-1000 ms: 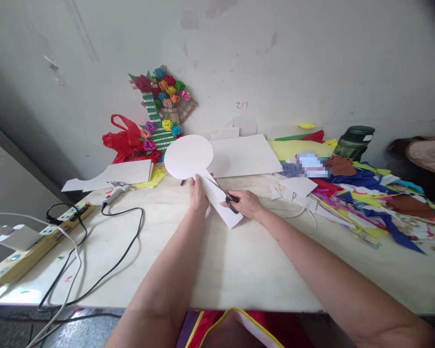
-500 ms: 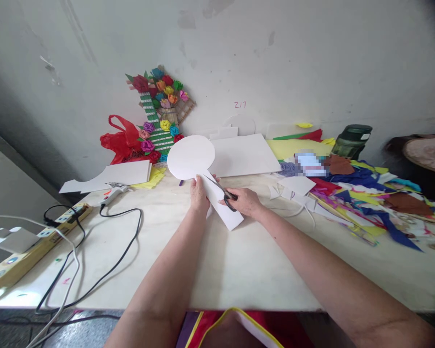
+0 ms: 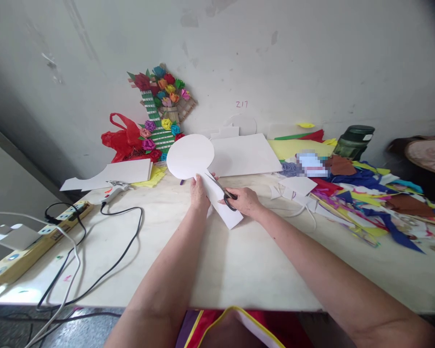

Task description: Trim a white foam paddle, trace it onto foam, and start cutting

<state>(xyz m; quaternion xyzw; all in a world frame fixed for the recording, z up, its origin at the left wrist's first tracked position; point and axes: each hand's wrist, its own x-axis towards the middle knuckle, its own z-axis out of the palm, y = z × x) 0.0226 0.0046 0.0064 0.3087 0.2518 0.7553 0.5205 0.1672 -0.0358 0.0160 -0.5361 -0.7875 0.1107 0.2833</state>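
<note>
A white paper piece [image 3: 190,156] with a round head and a long straight strip is held above the table, its strip slanting down to the right. My left hand [image 3: 200,192] grips it just below the round part, thumb on top and the other fingers mostly behind. My right hand [image 3: 243,201] is closed on the dark handles of the scissors [image 3: 230,199]. The blades lie along the strip's right edge and point up-left to where strip and round part join. Whether the blades are parted is hard to see.
White sheets [image 3: 244,154] lie behind my hands. At left are a glue gun [image 3: 112,192], a power strip [image 3: 39,241] and cables. Colourful scraps [image 3: 380,198], a phone [image 3: 312,163] and a green bottle [image 3: 355,141] sit at right. A paper-flower decoration [image 3: 161,113] leans on the wall.
The view has shifted very slightly. Both hands keep their hold, and the scissors and white paper piece stay almost where they were.
</note>
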